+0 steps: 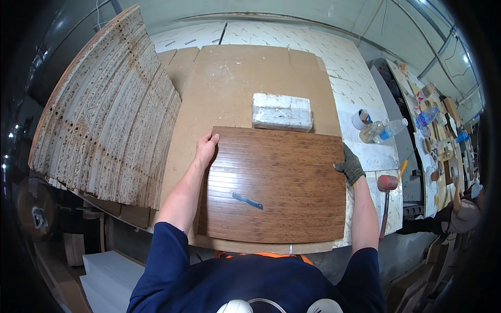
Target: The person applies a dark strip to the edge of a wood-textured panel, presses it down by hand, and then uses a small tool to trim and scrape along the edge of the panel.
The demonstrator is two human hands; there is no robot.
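Brown wood-grain panel [282, 172]: on the cardboard [229, 78], at the near edge of the table [360, 86]. Left hand [205, 148], bare: fingers grasping the panel's far left corner. Right hand [352, 166], gloved: fingers grasping its right edge near the far right corner, thumb on top. Labels: blue one on a clear bottle [395, 127] near the table's right edge, lettering too small to read. Second bottle [369, 133], just beside: contents cannot be told. White cylinder [358, 120] adjacent: interior unclear.
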